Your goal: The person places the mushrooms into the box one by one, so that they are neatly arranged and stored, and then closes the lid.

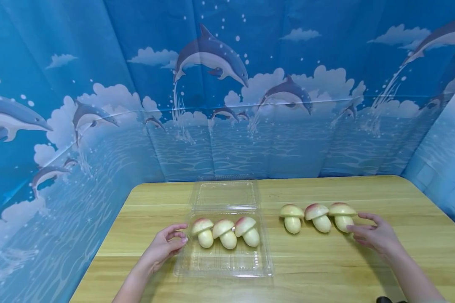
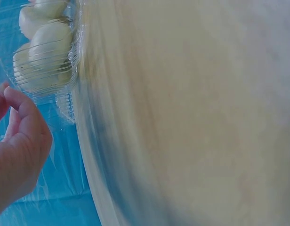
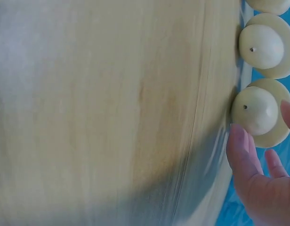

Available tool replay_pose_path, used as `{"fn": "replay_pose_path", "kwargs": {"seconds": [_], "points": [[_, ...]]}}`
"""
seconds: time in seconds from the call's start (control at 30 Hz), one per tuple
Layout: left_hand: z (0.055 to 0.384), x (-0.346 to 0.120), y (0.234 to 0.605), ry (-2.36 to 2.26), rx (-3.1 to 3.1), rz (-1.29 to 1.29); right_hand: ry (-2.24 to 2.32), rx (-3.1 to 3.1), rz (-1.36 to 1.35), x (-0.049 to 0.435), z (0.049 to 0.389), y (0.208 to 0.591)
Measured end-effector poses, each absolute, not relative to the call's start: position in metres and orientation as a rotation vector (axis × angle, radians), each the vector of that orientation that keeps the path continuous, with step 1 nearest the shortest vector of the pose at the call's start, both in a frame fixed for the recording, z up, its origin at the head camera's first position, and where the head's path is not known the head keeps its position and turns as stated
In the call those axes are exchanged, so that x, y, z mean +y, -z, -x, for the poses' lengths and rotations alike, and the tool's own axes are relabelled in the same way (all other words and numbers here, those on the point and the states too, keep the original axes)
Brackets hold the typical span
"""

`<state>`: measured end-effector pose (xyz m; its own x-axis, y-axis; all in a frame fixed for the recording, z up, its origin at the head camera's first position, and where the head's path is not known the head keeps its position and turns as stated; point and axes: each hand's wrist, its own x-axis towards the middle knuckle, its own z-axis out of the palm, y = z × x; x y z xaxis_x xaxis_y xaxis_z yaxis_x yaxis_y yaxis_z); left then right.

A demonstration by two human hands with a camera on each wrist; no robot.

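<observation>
Head view: I have the left hand (image 1: 167, 244) reaching in from the lower left, its fingers loosely bent and thumb parted from forefinger, tips at the left edge of the clear tray (image 1: 227, 265). Whether they touch the plastic I can't tell. Three mushrooms (image 1: 228, 241) lie side by side in the tray, with bare plastic in front of them. Its lid (image 1: 226, 195) is folded back toward the far edge of the counter (image 1: 322, 269), which meets a blue curtain (image 1: 231, 141) printed with dolphins. My right hand (image 1: 379, 236) comes from the lower right, thumb and forefinger spread at the end mushroom (image 1: 343, 222) of a loose row of three. A strip of wood separates tray and row; more runs in front of both.

Left wrist view: I see the fingers curved near the tray's ribbed edge, mushrooms behind the plastic, and a broad stretch of counter beside them.

Right wrist view: I get the fingers parted, one tip right by the end mushroom's stem, another by its cap; contact is hard to judge. The next mushroom sits just beside it.
</observation>
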<state>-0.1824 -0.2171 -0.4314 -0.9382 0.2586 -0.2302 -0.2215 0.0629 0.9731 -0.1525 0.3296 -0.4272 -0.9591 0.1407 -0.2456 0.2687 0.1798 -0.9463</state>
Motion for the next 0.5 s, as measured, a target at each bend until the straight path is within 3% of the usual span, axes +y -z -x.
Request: {"fn": "replay_pose_path", "kwargs": {"seconds": [0.5], "points": [[0.183, -0.217, 0.432, -1.934, 2.011, -0.041, 1.773, 2.372, -0.413, 0.328, 0.164, 0.427]]}}
